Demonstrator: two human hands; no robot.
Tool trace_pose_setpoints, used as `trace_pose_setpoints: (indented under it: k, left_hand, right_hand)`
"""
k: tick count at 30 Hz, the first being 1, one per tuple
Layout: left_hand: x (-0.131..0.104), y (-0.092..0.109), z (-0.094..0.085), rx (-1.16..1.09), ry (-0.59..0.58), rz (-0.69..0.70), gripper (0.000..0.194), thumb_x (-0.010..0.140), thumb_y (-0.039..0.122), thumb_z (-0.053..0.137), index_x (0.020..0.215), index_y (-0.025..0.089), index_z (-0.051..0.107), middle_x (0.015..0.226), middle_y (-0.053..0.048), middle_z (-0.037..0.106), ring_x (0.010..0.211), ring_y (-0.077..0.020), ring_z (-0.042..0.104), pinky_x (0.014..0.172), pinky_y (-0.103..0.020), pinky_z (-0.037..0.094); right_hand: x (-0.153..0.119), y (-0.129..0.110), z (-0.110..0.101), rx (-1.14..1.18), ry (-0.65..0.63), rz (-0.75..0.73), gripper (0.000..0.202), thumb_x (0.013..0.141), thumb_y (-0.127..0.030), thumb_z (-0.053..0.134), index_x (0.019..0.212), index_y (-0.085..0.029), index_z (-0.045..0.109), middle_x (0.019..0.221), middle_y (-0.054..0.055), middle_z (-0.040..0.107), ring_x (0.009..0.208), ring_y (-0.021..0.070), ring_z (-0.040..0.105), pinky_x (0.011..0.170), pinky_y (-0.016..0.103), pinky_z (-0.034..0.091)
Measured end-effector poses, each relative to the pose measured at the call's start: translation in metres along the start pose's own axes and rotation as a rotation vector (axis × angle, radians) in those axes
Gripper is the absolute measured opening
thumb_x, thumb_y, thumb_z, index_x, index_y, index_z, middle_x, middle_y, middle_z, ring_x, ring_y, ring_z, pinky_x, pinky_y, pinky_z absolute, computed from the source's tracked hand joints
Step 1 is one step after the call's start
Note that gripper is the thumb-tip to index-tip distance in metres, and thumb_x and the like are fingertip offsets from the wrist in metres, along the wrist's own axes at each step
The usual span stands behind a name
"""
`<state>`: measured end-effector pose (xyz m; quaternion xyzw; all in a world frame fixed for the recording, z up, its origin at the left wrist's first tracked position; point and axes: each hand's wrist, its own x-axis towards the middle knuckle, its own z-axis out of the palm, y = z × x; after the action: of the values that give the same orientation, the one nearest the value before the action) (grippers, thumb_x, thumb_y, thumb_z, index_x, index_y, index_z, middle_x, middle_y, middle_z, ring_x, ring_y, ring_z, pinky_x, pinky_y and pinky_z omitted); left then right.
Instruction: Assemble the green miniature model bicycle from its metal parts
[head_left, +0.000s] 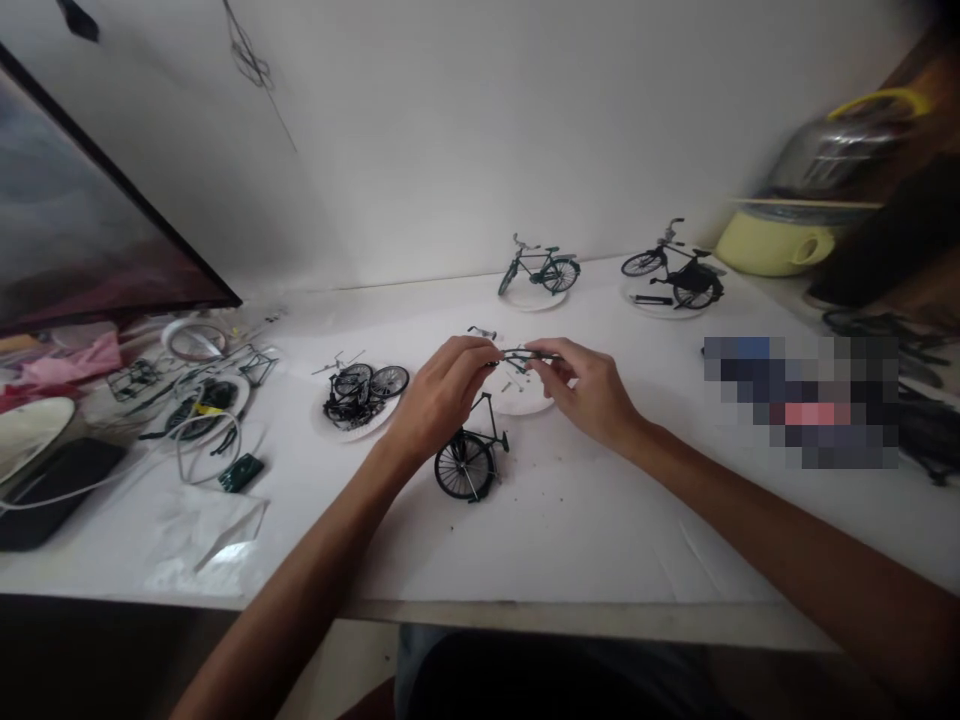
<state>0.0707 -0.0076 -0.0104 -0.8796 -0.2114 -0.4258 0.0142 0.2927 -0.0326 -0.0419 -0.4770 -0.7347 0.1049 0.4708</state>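
Both my hands pinch a thin dark-green model bicycle part (517,354), which spans between them above a white paper plate (525,405). My left hand (452,388) grips its left end and my right hand (585,385) its right end; the fingertips hide much of its shape. A few tiny parts lie on the plate beneath, and a small handlebar (482,332) shows behind my left fingers. Just below my left hand, a partly built model bicycle with a black spoked wheel (465,466) and green frame rests on the table.
At the back stand a green model bicycle (541,268) and a black one (671,272), on white plates. Left is a plate of black bicycle parts (360,400); farther left lie green parts and cables (202,415). A monitor (90,200) is far left, a yellow pot (772,243) back right.
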Motion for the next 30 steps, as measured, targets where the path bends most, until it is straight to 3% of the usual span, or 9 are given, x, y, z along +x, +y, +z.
trace_pose_setpoints:
  k: [4, 8, 15, 21, 30]
  left_hand:
    - [-0.009, 0.002, 0.001, -0.027, 0.097, -0.058, 0.020, 0.096, 0.007, 0.057, 0.113, 0.016, 0.058, 0.106, -0.009, 0.066, 0.101, -0.0162, 0.064, 0.087, -0.031, 0.056]
    - [-0.014, 0.007, -0.001, -0.075, 0.111, -0.077, 0.019, 0.093, 0.004, 0.060, 0.108, 0.017, 0.061, 0.103, -0.007, 0.066, 0.098, -0.0145, 0.065, 0.086, -0.029, 0.057]
    - [-0.015, 0.008, 0.011, -0.132, 0.096, -0.121, 0.017, 0.094, 0.005, 0.060, 0.104, 0.017, 0.065, 0.102, -0.006, 0.068, 0.094, -0.0135, 0.067, 0.082, -0.028, 0.059]
    - [-0.016, 0.001, 0.011, -0.133, 0.132, -0.177, 0.011, 0.094, 0.009, 0.061, 0.100, 0.018, 0.065, 0.099, -0.006, 0.068, 0.092, -0.0140, 0.067, 0.081, -0.030, 0.059]
    - [-0.015, 0.007, 0.013, -0.148, 0.101, -0.128, 0.007, 0.092, 0.013, 0.066, 0.096, 0.019, 0.065, 0.096, -0.004, 0.072, 0.091, -0.0150, 0.069, 0.081, -0.033, 0.058]
  right_hand:
    - [0.001, -0.003, 0.005, 0.083, 0.013, 0.101, 0.030, 0.096, -0.037, 0.058, 0.118, -0.019, 0.067, 0.087, 0.005, 0.075, 0.051, 0.0113, 0.059, 0.050, 0.026, 0.050]
    - [-0.004, -0.006, 0.002, 0.133, 0.006, 0.145, 0.031, 0.096, -0.036, 0.059, 0.120, -0.018, 0.068, 0.086, 0.005, 0.077, 0.051, 0.0109, 0.059, 0.051, 0.026, 0.052]
    - [-0.015, -0.011, 0.003, 0.198, -0.080, 0.126, 0.034, 0.098, -0.027, 0.052, 0.127, -0.016, 0.066, 0.091, 0.006, 0.077, 0.059, 0.0107, 0.065, 0.058, 0.026, 0.056]
    - [-0.015, -0.012, 0.005, 0.163, -0.046, 0.123, 0.033, 0.097, -0.032, 0.054, 0.123, -0.017, 0.069, 0.088, 0.008, 0.076, 0.058, 0.0127, 0.063, 0.050, 0.026, 0.053]
    - [-0.019, -0.012, 0.008, 0.230, -0.124, 0.073, 0.033, 0.097, -0.028, 0.055, 0.126, -0.022, 0.068, 0.078, 0.003, 0.072, 0.058, 0.0130, 0.063, 0.050, 0.026, 0.053]
